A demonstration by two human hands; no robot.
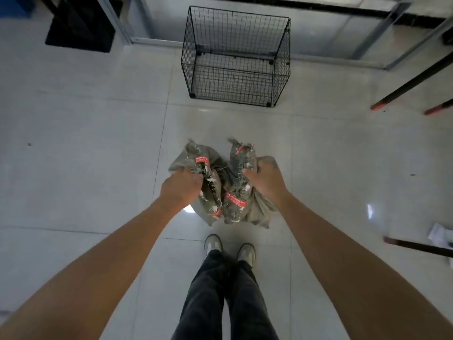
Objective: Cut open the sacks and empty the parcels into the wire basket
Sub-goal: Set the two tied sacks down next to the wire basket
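Several grey woven sacks (208, 192), their frayed necks tied off with red-labelled seals, hang bunched together above the floor in front of my feet. My left hand (181, 186) is clenched on the necks of the sacks on the left. My right hand (263, 179) is clenched on the necks of the sacks (255, 209) on the right. The black wire basket (235, 92) stands on the floor ahead of the sacks, open at the top and with nothing inside. No parcels show; the sacks hide their contents.
Pale glossy floor tiles (85, 143) spread all around. Black table legs with red feet (411, 87) slant in at the right. A black box (81, 23) sits at the far left. Metal frame posts (115, 20) run along the back wall. White paper (438, 234) lies at the right edge.
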